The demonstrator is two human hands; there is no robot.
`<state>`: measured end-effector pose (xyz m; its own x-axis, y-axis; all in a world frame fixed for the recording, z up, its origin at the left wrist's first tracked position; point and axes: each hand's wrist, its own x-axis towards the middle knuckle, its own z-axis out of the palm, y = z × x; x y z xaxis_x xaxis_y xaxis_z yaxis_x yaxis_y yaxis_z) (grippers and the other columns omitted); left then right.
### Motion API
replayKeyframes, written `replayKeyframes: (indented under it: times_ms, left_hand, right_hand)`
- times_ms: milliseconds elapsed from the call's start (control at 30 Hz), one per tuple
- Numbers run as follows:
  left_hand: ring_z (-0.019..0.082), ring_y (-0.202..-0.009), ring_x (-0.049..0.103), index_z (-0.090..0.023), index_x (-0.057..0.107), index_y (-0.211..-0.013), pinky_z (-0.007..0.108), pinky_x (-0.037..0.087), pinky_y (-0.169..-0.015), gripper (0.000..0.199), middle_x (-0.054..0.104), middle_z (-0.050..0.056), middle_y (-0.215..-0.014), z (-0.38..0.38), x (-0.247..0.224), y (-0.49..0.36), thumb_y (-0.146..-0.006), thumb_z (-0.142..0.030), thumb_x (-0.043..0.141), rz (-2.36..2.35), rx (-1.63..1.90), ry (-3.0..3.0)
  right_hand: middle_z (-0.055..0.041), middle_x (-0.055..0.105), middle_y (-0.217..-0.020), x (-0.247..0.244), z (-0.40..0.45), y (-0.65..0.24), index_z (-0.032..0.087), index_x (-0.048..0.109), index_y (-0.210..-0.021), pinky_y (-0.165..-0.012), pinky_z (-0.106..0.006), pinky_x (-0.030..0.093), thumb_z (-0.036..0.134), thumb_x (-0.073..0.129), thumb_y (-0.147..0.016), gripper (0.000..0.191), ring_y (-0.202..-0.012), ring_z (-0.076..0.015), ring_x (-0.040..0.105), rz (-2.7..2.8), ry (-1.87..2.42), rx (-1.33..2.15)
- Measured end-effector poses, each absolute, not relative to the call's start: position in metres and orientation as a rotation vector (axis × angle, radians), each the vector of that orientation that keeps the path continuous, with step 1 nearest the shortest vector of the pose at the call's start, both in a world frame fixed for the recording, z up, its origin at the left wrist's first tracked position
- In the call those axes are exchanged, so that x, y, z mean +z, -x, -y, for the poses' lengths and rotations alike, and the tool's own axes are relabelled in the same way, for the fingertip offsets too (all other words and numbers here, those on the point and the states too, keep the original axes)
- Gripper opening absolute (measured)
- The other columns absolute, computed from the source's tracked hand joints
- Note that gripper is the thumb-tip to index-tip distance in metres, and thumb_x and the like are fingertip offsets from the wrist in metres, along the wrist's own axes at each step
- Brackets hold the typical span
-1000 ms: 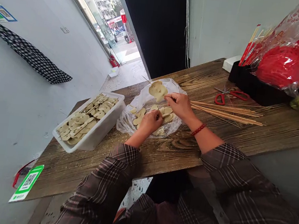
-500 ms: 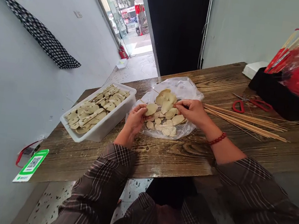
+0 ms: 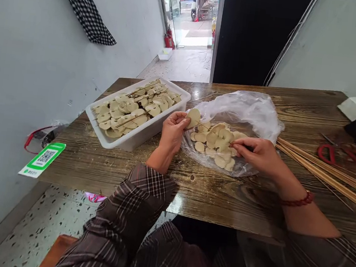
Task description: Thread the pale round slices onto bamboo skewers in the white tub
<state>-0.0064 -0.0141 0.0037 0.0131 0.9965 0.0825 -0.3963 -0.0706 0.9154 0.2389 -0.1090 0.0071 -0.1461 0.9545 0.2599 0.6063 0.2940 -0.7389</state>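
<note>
The right hand [image 3: 256, 154] pinches with closed fingertips a skewer [image 3: 202, 125] carrying pale slices [image 3: 222, 140]; the left hand [image 3: 173, 129], thumb pressed to fingers, holds one round slice [image 3: 193, 118] near its tip. Both are above a plastic bag [image 3: 249, 108] on the surface [image 3: 146, 177]. Farther is a doorway [image 3: 194, 36].
</note>
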Motion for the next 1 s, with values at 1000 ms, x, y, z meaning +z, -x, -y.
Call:
replayKeyframes:
  times_ms: [1000]
  left_hand:
    - [0.007, -0.063, 0.052, -0.017, 0.064, -0.074, 0.022, 0.049, -0.06, 0.013, 0.059, -0.002, -0.072, 0.0185, 0.0028, 0.0001, -0.067, -0.02, 0.075, -0.95, 1.451, -1.254]
  right_hand:
    - [-0.0045, 0.077, -0.077, 0.0011, 0.1088, -0.2335, 0.018, 0.077, -0.082, -0.062, -0.028, 0.049, 0.029, 0.056, -0.086, 0.024, -0.066, -0.018, 0.068, 1.865, 1.452, 0.487]
